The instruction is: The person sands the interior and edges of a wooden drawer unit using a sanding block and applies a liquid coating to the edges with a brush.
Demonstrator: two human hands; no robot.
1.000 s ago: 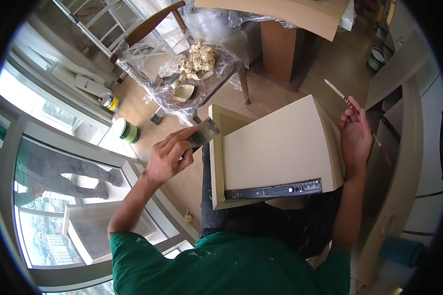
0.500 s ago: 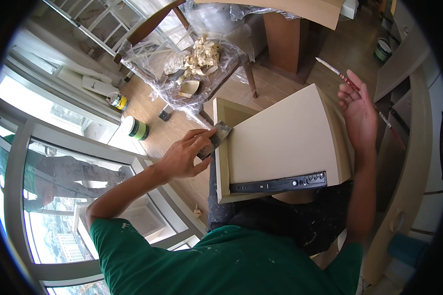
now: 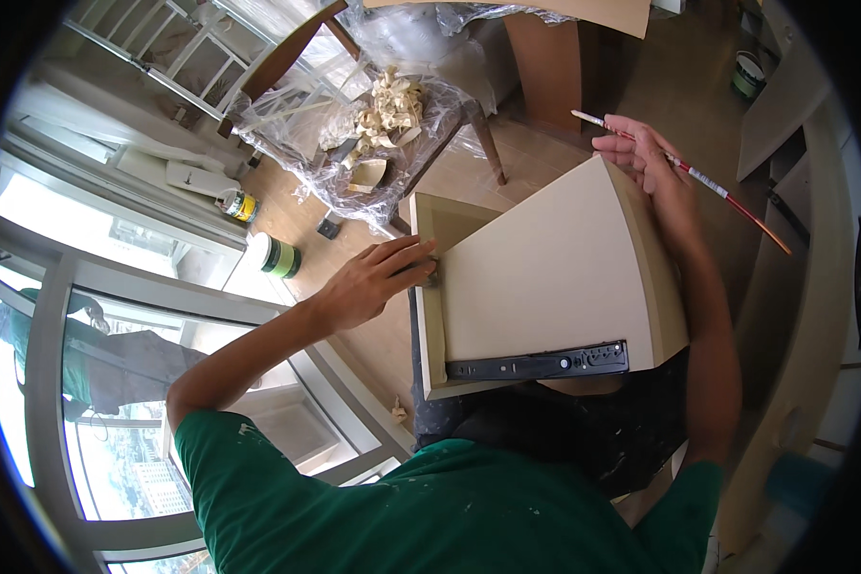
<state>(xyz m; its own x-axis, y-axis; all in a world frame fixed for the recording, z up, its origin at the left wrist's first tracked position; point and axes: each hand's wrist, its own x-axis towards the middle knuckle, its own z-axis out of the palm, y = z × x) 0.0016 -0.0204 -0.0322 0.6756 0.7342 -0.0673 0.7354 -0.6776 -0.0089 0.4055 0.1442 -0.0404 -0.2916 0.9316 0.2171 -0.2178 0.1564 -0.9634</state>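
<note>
On my lap rests a cream drawer (image 3: 545,268), tilted, with a black slide rail (image 3: 536,362) along its near edge. My left hand (image 3: 368,282) is at its left lip, fingers bent over a dark grey flat piece (image 3: 432,276) that is mostly hidden; whether it is a scraper blade or sandpaper I cannot tell. On the far right, my right hand (image 3: 655,167) carries a slim red and white paintbrush (image 3: 713,185) between its fingers. That hand also lies against the drawer's right side.
A plastic-covered chair (image 3: 478,129) holds crumpled masking paper (image 3: 392,105). Paint cans (image 3: 279,256) stand on the floor at left, another can (image 3: 747,75) at the far right. A glazed window frame (image 3: 48,383) borders my left; a ladder (image 3: 163,67) lies beyond.
My right hand has come in from the right to the drawer's side, the paintbrush moving with it. My left fingers have turned over the flat piece, now mostly covering it.
</note>
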